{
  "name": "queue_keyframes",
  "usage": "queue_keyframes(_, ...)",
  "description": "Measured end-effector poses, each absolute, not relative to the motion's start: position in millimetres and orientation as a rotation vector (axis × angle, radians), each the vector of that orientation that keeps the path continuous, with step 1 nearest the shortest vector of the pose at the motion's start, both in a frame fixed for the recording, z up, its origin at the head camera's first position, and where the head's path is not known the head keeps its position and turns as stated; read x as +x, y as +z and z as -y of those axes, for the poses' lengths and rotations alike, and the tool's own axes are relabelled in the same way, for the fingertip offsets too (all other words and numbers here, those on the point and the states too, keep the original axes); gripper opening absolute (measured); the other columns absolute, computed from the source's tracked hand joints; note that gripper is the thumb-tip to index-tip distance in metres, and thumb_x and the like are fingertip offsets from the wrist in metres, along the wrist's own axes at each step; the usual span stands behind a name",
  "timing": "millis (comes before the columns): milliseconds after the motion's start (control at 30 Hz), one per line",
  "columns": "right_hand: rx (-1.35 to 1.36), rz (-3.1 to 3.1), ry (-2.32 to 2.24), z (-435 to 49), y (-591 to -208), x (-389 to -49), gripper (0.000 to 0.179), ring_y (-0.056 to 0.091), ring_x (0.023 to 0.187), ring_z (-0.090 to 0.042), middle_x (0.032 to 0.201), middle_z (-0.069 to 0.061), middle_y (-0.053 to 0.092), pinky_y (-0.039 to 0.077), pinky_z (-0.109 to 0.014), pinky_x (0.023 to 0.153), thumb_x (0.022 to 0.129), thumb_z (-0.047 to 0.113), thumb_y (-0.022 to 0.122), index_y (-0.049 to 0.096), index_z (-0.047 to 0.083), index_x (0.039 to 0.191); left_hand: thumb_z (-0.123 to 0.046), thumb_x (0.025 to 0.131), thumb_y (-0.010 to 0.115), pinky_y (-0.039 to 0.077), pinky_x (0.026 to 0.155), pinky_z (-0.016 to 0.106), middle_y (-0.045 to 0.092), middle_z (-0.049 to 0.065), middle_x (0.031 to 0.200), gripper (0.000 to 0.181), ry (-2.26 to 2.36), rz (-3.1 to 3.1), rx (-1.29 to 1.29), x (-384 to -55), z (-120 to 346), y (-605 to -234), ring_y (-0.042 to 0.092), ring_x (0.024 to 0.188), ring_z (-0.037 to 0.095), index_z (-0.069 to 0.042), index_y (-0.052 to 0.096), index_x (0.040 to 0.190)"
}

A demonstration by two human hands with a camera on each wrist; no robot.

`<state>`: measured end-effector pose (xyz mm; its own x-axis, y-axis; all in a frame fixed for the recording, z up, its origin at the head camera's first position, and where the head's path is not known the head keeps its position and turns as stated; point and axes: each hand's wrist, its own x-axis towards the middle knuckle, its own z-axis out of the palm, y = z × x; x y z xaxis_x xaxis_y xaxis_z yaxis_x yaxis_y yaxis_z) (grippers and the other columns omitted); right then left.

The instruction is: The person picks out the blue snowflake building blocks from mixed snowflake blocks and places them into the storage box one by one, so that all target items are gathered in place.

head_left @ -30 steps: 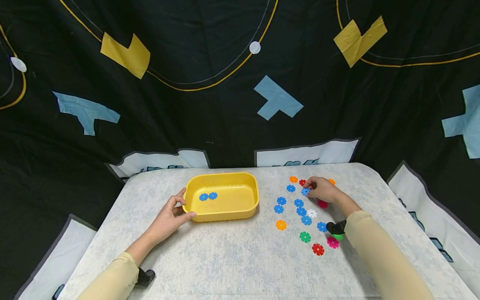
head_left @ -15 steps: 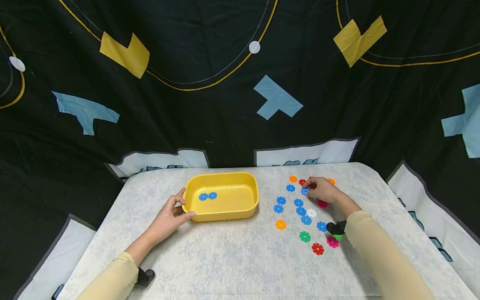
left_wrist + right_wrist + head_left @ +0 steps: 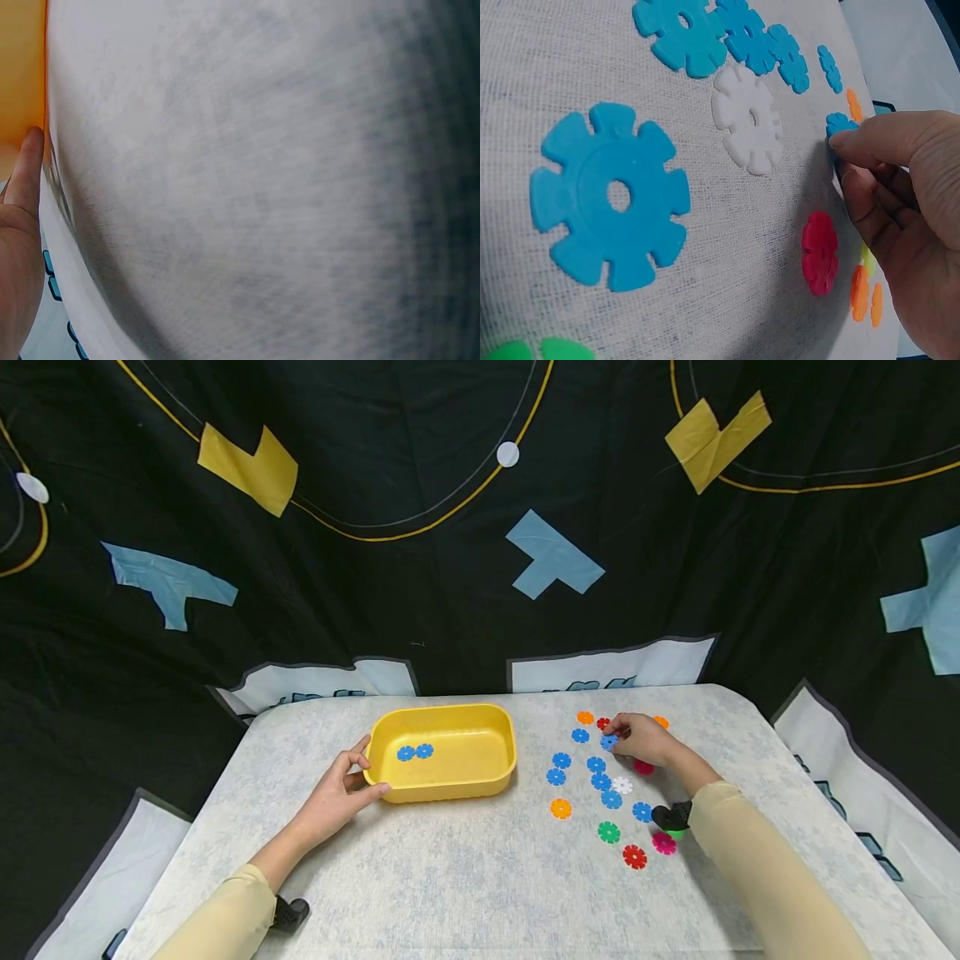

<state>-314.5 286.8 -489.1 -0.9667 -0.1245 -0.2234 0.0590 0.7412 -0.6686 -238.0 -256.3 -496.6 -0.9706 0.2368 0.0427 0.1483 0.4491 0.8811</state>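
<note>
My left hand (image 3: 339, 795) grips the left end of a yellow plastic basin (image 3: 450, 792), its thumb against the front wall and fingers at the rim. Inside the basin lie two blue notched snowflake discs (image 3: 406, 753), side by side. At the far right of the table, my right hand (image 3: 647, 740) pinches another blue snowflake disc (image 3: 838, 124) between thumb and fingers, close to the cloth. The right wrist view shows the thumb over this disc, hiding part of it. Around that hand are a red disc (image 3: 603, 724), a magenta disc (image 3: 643, 767) and a white disc (image 3: 622, 785).
Several blue discs (image 3: 596, 764) lie loose between the basin and my right forearm. Nearer the front are an orange disc (image 3: 561, 808), a green disc (image 3: 609, 832) and a red disc (image 3: 634, 857). A black curtain (image 3: 420, 610) hangs behind the cloth-covered table (image 3: 450, 877).
</note>
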Motion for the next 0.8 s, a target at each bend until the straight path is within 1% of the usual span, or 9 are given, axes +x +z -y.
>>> queue_keyframes(67, -0.051, -2.689, -1.055, -286.0, -488.5, -313.8, 0.026, 0.055, 0.103, -0.031, 0.113, -0.013, 0.062, 0.055, -0.038, 0.088, 0.091, 0.006, 0.074, 0.066, 0.006, 0.116, -0.037, 0.093, 0.078, 0.048, 0.106, 0.040, 0.014, -0.001, 0.171, 0.054, 1.565, -2.601, 0.344, -238.0, 256.2, -497.0, 0.057, 0.130, 0.034, -0.008, 0.040, 0.118)
queue_keyframes(200, -0.062, -2.692, -1.065, -286.6, -488.2, -312.2, 0.027, 0.054, 0.106, -0.030, 0.116, -0.012, 0.061, 0.054, -0.040, 0.092, 0.093, 0.007, 0.072, 0.066, 0.006, 0.120, -0.035, 0.094, 0.077, 0.050, 0.099, 0.025, 0.014, -0.002, 0.171, 0.052, 1.567, -2.601, 0.337, -237.7, 256.2, -497.1, 0.058, 0.130, 0.034, -0.008, 0.040, 0.118)
queue_keyframes(267, -0.062, -2.690, -1.072, -287.6, -488.4, -311.6, 0.029, 0.054, 0.107, -0.030, 0.118, -0.012, 0.061, 0.054, -0.040, 0.092, 0.093, 0.008, 0.072, 0.067, 0.006, 0.122, -0.037, 0.093, 0.078, 0.049, 0.096, 0.019, 0.014, -0.002, 0.171, 0.054, 1.570, -2.600, 0.334, -237.2, 256.1, -496.7, 0.058, 0.129, 0.033, -0.008, 0.040, 0.118)
queue_keyframes(333, -0.061, -2.688, -1.076, -288.4, -488.7, -311.2, 0.031, 0.054, 0.108, -0.031, 0.120, -0.013, 0.061, 0.055, -0.040, 0.091, 0.093, 0.009, 0.072, 0.067, 0.006, 0.124, -0.038, 0.092, 0.078, 0.049, 0.094, 0.016, 0.014, -0.002, 0.171, 0.056, 1.574, -2.598, 0.333, -236.9, 256.0, -496.4, 0.058, 0.129, 0.034, -0.007, 0.040, 0.119)
queue_keyframes(433, -0.056, -2.675, -1.082, -289.4, -489.0, -310.9, 0.034, 0.054, 0.109, -0.031, 0.122, -0.014, 0.061, 0.056, -0.040, 0.090, 0.093, 0.010, 0.072, 0.067, 0.006, 0.127, -0.040, 0.092, 0.078, 0.048, 0.093, 0.015, 0.014, -0.002, 0.171, 0.057, 1.579, -2.594, 0.332, -236.6, 256.0, -496.2, 0.058, 0.128, 0.034, -0.007, 0.040, 0.119)
queue_keyframes(567, -0.045, -2.654, -1.098, -289.3, -488.3, -311.2, 0.036, 0.055, 0.107, -0.031, 0.123, -0.015, 0.060, 0.056, -0.037, 0.088, 0.093, 0.009, 0.072, 0.066, 0.004, 0.129, -0.040, 0.092, 0.078, 0.048, 0.095, 0.015, 0.014, -0.003, 0.171, 0.056, 1.579, -2.591, 0.338, -236.6, 256.2, -495.8, 0.058, 0.129, 0.033, -0.008, 0.040, 0.118)
queue_keyframes(633, -0.047, -2.648, -1.104, -289.2, -487.8, -311.1, 0.036, 0.055, 0.107, -0.031, 0.123, -0.015, 0.060, 0.057, -0.035, 0.086, 0.093, 0.009, 0.072, 0.066, 0.004, 0.129, -0.041, 0.091, 0.078, 0.048, 0.096, 0.018, 0.014, -0.003, 0.171, 0.056, 1.574, -2.594, 0.343, -236.4, 256.4, -495.3, 0.059, 0.128, 0.032, -0.009, 0.040, 0.118)
queue_keyframes(800, -0.057, -2.628, -1.136, -289.1, -486.9, -309.5, 0.037, 0.055, 0.107, -0.032, 0.122, -0.015, 0.059, 0.058, -0.032, 0.082, 0.092, 0.008, 0.073, 0.066, 0.006, 0.129, -0.041, 0.091, 0.078, 0.049, 0.101, 0.028, 0.015, -0.004, 0.170, 0.057, 1.563, -2.602, 0.348, -235.3, 256.7, -493.8, 0.059, 0.128, 0.031, -0.008, 0.041, 0.118)
